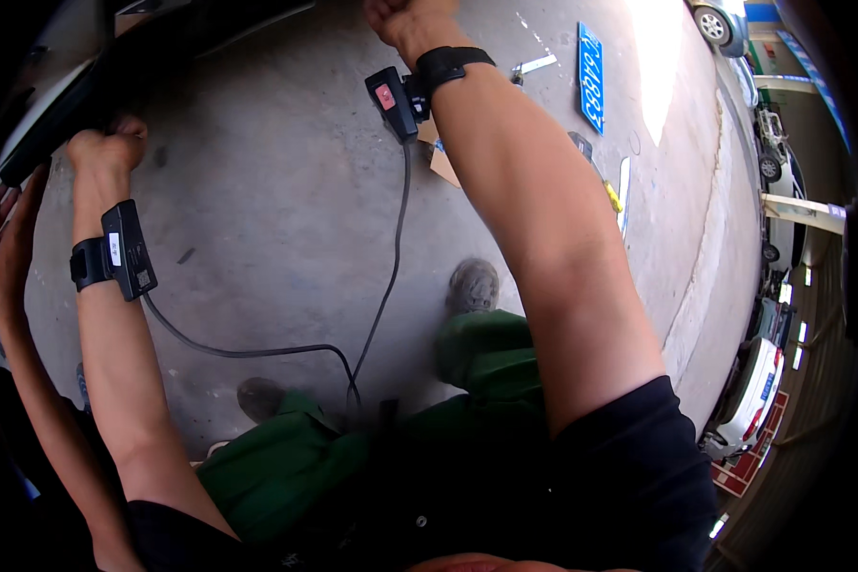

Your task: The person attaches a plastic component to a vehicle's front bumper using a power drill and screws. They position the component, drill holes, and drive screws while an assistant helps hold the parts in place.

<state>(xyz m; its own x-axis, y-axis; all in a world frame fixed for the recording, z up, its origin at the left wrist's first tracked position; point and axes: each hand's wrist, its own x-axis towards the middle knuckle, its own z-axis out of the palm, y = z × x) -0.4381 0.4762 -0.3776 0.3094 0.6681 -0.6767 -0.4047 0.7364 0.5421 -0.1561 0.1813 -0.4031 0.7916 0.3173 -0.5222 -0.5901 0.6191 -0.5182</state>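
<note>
Dark panel edge [62, 119], gripped in the closed left hand [110, 148] to steady it; right hand [400, 19], fisted above it, grip contents unseen.

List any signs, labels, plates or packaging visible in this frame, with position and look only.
Blue rectangular plate with white characters: lying flat on the grey concrete floor, upper right of centre.
Brown cardboard scrap: on the floor beside the right forearm, partly hidden.
White rectangular sticker: on the black wrist-strapped device of the left arm.
Red square patch: on the black device at the right wrist.
</note>
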